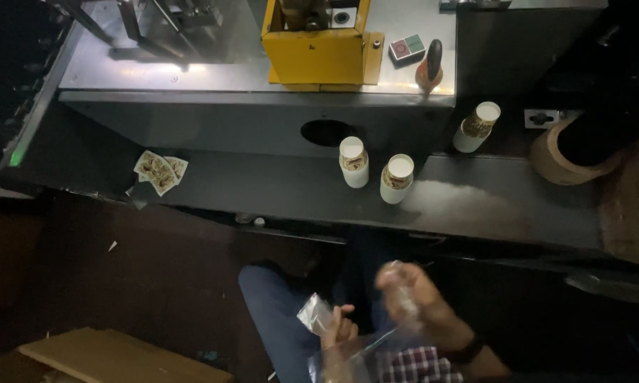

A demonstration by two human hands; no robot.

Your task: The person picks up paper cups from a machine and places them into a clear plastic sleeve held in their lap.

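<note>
- Hands first, head view: your left hand point(340, 328) and right hand point(411, 291) work low over your lap, below the table's near edge point(376, 230), both on a clear plastic bag point(333, 337).
- Left grip is pinched together on the bag's crumpled end, which sticks out to the left of the fingers.
- Right grip is closed round the bag's upper part; blur hides the exact finger hold.
- Bag's long axis runs from the left hand up and right to the right hand, so both hands are already on it.
- Two paper cup stacks point(353, 162) point(396, 179) stand just beside each other on the table, well above your hands; a third point(477, 126) leans towards the far right.
- Printed labels point(160, 170) lie near the table's left end.
</note>
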